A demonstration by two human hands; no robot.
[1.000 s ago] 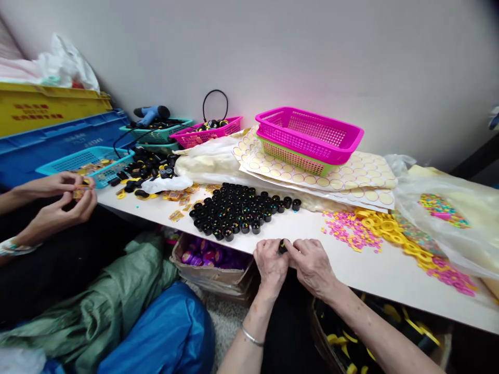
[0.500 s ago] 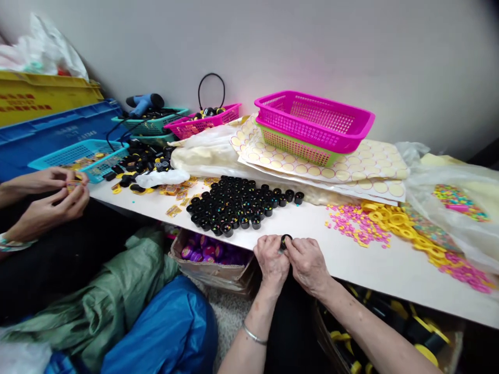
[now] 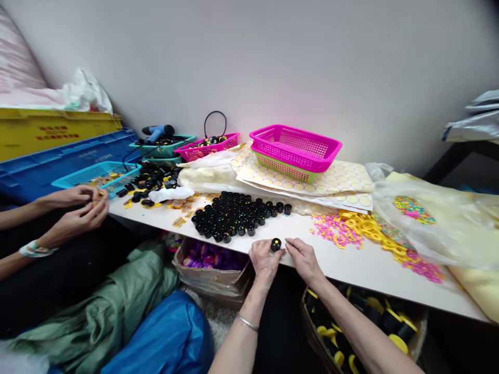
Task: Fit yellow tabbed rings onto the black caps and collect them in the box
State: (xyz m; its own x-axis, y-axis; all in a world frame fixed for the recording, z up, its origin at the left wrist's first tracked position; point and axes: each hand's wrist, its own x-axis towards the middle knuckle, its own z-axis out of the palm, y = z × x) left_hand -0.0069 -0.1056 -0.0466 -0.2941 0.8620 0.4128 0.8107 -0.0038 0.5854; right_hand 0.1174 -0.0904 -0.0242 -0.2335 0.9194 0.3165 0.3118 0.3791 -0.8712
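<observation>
At the table's front edge my left hand (image 3: 265, 258) grips a small round black cup (image 3: 276, 244) between thumb and fingers. The cup's open end faces up, and a yellow spot shows inside it. Just right of the cup is my right hand (image 3: 304, 258), its thumb and forefinger pinched together and apart from the cup. Whatever they hold, if anything, is too small to make out. Beyond my left hand stands a dense cluster of similar black cups (image 3: 234, 215), several with coloured bits inside. Small pink and yellow pieces (image 3: 337, 231) lie scattered to the right.
Yellow rings (image 3: 360, 226) lie at right beside a clear plastic bag (image 3: 448, 218). A magenta basket (image 3: 296, 148) sits on sticker sheets (image 3: 346, 192). Under the table are boxes of purple items (image 3: 210, 257) and black-yellow parts (image 3: 351, 322). A co-worker's hands (image 3: 83, 213) work at left.
My right hand has drawn away from the cup to the right. The cup, still in my left hand, now shows its open top. The whole view has shifted a little.
</observation>
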